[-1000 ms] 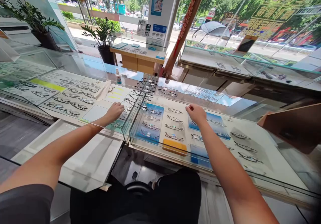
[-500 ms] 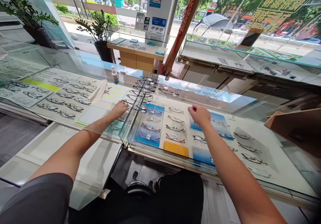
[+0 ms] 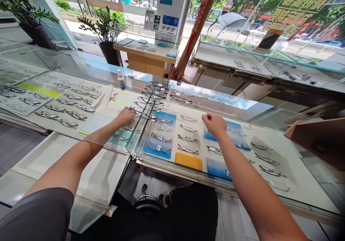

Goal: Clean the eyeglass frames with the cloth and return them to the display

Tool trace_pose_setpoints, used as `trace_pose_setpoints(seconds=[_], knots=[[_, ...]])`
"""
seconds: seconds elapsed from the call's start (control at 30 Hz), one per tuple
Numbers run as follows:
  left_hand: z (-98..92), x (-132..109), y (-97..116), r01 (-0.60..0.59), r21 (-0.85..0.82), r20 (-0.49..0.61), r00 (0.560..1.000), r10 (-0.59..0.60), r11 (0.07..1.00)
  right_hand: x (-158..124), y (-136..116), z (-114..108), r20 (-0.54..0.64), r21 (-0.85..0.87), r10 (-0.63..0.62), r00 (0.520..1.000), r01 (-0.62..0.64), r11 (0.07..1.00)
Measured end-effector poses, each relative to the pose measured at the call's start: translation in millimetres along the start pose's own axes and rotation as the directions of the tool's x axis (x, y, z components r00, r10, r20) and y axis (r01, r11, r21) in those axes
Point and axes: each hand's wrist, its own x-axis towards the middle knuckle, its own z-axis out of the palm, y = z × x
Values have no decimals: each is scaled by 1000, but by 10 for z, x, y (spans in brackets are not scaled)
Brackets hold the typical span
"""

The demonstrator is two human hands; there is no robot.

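Observation:
My left hand reaches out over the glass counter. Its curled fingers close on the end of the nearest pair of black glasses. That pair is the front one of a row of dark glasses lying on the counter top. My right hand rests on the glass further right with its fingers curled in and thumb against forefinger. Nothing shows in it. Under the glass lie several pairs of glasses on blue cards.
A small spray bottle and a white cloth lie on the counter left of the row. An orange pad sits inside the case. A brown box edge juts in at right. Potted plants and a wooden table stand beyond.
My left hand has slid forward to the nearest black glasses and closed on them. The right hand has hardly moved. The view has shifted slightly downward.

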Motion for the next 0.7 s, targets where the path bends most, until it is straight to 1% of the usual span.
trace_pose_setpoints(seconds=[0.17,0.33,0.5,0.7], knots=[[-27,66,-55,59,-3,-20,998,-59,998,2,-9,-5,-1,-17,15,1000,-15,1000],[38,137,0,63,-37,-17,998,-64,997,-13,-26,-25,4,-17,18,1000,-18,1000],[91,164,60,62,-89,11,998,-61,994,-23,-38,-33,8,-26,27,1000,-27,999],[71,171,76,100,-141,52,994,-93,985,-11,-22,-15,2,-28,21,1000,-21,999]])
